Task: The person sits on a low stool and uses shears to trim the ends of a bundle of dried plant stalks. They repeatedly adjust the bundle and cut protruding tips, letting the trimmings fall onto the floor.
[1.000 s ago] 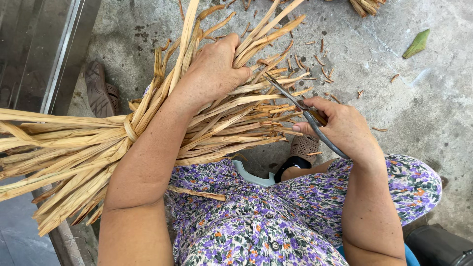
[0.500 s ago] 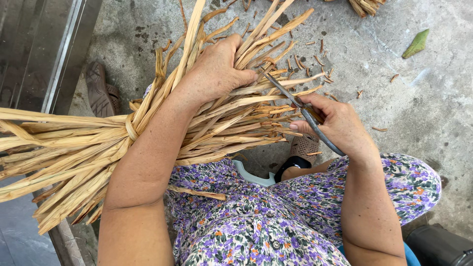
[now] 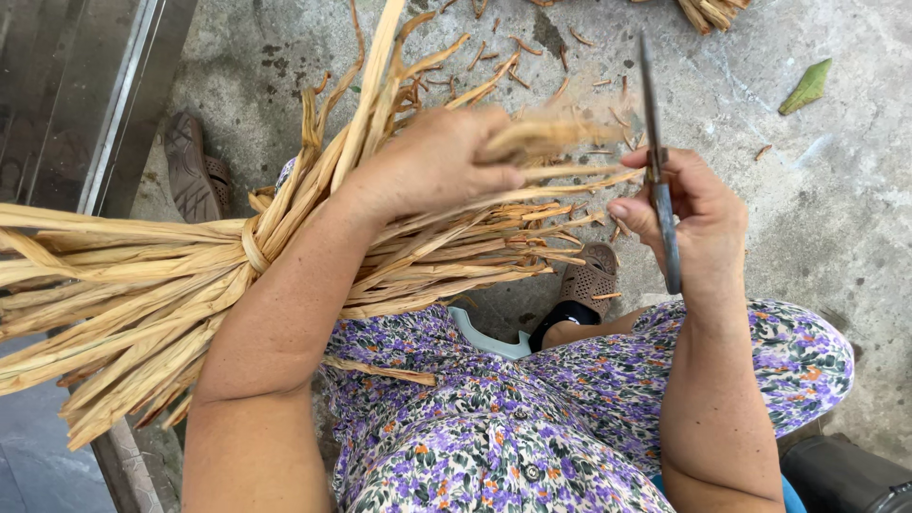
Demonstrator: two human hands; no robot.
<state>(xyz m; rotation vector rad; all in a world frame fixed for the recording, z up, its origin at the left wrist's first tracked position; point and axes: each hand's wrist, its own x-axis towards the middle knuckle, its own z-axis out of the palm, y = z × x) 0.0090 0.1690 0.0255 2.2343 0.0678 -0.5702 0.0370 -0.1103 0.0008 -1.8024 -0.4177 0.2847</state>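
Note:
A thick bundle of dry tan straw stalks (image 3: 142,285), tied with a straw band (image 3: 252,245), lies across my lap with its ends pointing right. My left hand (image 3: 432,161) grips a clump of stalks near those ends and lifts them; the clump is blurred by motion. My right hand (image 3: 698,223) holds a pair of grey metal scissors (image 3: 657,161), blades pointing up and away, just right of the straw tips and not touching them.
Small cut straw pieces (image 3: 532,47) litter the concrete floor ahead. A green leaf (image 3: 807,87) lies at the far right. A brown shoe (image 3: 190,171) sits left, next to a metal rail (image 3: 123,114). My sandalled foot (image 3: 589,280) shows below the straw.
The scissors have come out of the straw ends and swung upright. My left hand has gathered and raised a clump of stalks.

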